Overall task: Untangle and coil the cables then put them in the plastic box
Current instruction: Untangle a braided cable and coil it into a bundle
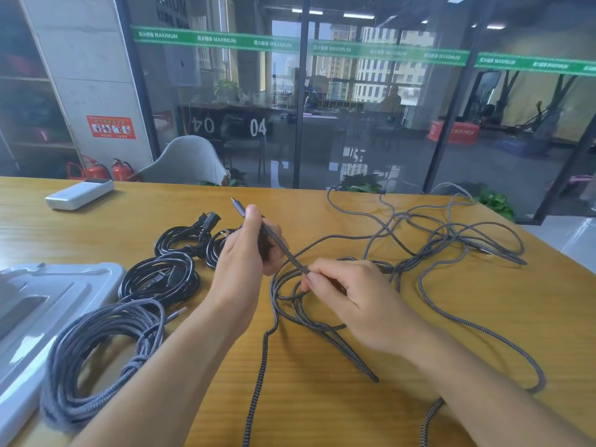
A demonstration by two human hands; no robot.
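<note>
Left hand (248, 250) fingers curl around the braided cable (285, 251) near its plug; right hand (342, 291) fingertips pinch it just below, over the wooden table (322, 414)

Bare table (135, 214) lies open along the far edge between the power bank (79, 193) near the far left corner and the tangle (451, 240) of loose braided cable that fills the far right part. The left edge is blocked by the box (42, 304); coils (103, 350) crowd just beside it. The near edge's middle is crossed by cable strands, with bare wood between them.
</note>
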